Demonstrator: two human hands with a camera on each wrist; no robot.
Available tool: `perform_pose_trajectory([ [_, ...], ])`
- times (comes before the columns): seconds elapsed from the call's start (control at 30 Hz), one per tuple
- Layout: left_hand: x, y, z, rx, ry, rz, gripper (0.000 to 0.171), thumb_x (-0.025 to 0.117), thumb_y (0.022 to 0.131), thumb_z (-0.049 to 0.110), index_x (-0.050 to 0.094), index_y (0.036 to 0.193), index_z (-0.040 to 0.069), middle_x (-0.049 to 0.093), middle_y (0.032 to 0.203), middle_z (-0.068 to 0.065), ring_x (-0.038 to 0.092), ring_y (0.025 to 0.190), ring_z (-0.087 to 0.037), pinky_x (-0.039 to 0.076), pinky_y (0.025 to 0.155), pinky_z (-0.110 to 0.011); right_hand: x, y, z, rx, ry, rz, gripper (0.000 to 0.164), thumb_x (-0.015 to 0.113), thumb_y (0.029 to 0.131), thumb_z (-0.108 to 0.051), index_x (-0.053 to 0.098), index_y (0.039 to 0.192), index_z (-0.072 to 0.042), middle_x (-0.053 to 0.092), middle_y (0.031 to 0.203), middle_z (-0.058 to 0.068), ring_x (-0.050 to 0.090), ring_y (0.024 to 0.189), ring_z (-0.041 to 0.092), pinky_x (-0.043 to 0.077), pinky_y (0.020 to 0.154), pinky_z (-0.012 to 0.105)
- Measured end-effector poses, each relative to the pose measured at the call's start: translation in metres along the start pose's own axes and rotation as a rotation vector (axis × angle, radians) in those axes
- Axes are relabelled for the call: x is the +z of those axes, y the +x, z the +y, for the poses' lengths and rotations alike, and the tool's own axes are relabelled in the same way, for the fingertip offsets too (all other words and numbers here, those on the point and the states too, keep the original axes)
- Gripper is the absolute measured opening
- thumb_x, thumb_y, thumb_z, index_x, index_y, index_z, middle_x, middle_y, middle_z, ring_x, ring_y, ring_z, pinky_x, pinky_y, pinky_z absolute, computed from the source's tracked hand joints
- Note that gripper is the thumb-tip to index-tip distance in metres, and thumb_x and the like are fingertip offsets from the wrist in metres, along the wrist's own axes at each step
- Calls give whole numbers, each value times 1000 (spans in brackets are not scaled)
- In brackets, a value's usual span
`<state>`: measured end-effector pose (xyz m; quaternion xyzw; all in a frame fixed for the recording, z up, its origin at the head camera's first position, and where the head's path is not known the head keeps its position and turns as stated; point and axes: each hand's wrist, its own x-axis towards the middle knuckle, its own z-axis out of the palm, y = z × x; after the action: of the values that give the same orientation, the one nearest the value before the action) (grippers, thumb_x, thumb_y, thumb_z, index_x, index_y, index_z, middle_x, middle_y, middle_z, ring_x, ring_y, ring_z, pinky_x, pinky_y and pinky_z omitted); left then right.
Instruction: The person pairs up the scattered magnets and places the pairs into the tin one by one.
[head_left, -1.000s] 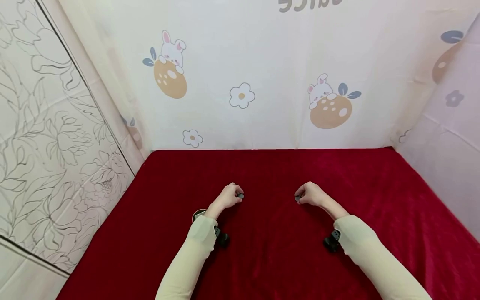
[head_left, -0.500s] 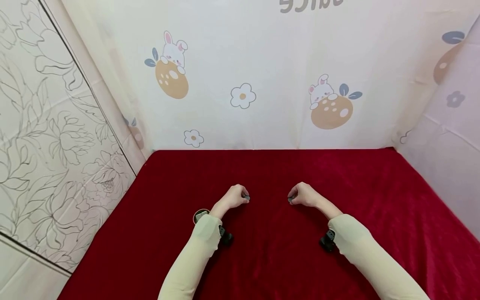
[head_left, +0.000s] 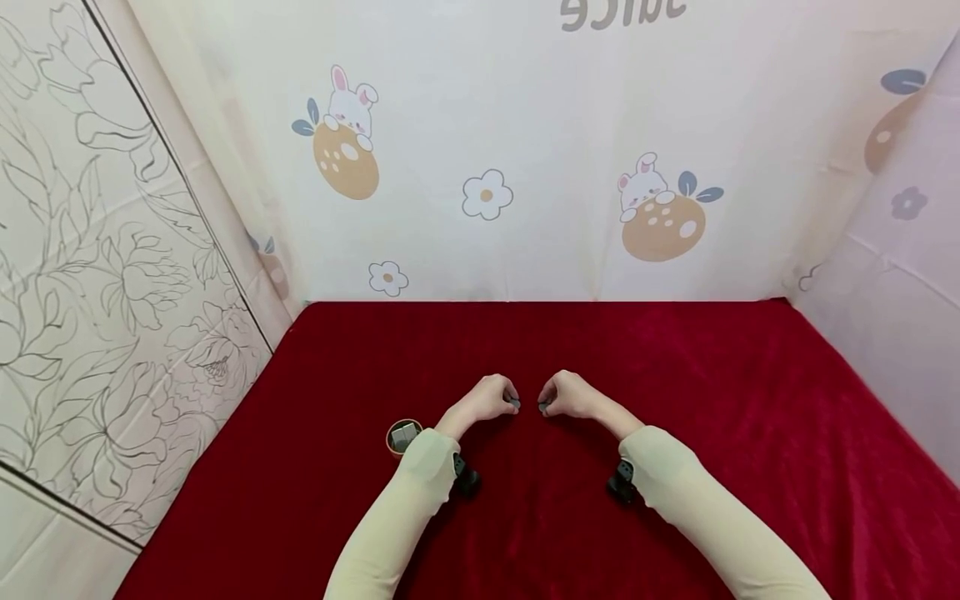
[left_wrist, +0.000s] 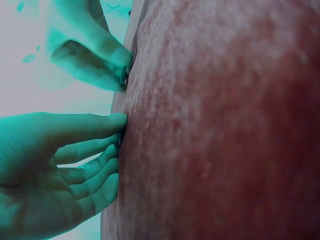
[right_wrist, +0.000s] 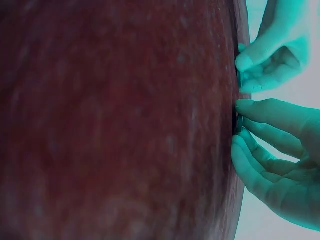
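Observation:
Over the red cloth, my left hand (head_left: 491, 397) pinches a small flat grey disc (head_left: 515, 404) between thumb and fingers. Facing it from the right, my right hand (head_left: 572, 393) pinches another grey disc (head_left: 543, 407) of similar size. A narrow gap separates the two discs. In the left wrist view, the left hand's disc (left_wrist: 118, 139) shows edge-on, right at the cloth's surface, with the right hand (left_wrist: 85, 45) just beyond. The right wrist view likewise has the right hand's disc (right_wrist: 240, 123) edge-on at the cloth. Fingertips cover much of both discs.
A small round pot (head_left: 391, 447) with a brownish rim stands by my left forearm, partly behind the sleeve, and holds pale grey blocks (head_left: 404, 435). Red cloth (head_left: 540, 542) covers the table. Printed curtains (head_left: 525, 108) hang at the back and sides.
Both hands have moved toward each other, each carrying its disc, the left going right and the right going left. More of the pot shows beside the left sleeve.

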<state>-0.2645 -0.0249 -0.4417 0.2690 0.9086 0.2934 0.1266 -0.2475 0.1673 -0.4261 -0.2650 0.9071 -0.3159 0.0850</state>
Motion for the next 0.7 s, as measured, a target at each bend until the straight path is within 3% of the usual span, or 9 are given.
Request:
perform_pose_trajectory([
  [0.37, 5, 2, 9, -6, -5, -16, 15, 66, 79, 9, 67, 92, 2, 64, 85, -6, 57, 72, -11, 45, 63, -18, 8, 7, -11, -8, -6, 2, 14, 66, 71, 2, 67, 84, 8, 66, 78, 13, 57, 61, 12, 47, 56, 23],
  [0.7, 7, 3, 10, -1, -20, -6, 15, 67, 78, 10, 67, 91, 2, 64, 83, -5, 55, 67, -10, 43, 60, -18, 12, 7, -15, 39, 5, 6, 12, 66, 71, 3, 68, 83, 6, 65, 75, 12, 56, 59, 11, 45, 55, 23],
])
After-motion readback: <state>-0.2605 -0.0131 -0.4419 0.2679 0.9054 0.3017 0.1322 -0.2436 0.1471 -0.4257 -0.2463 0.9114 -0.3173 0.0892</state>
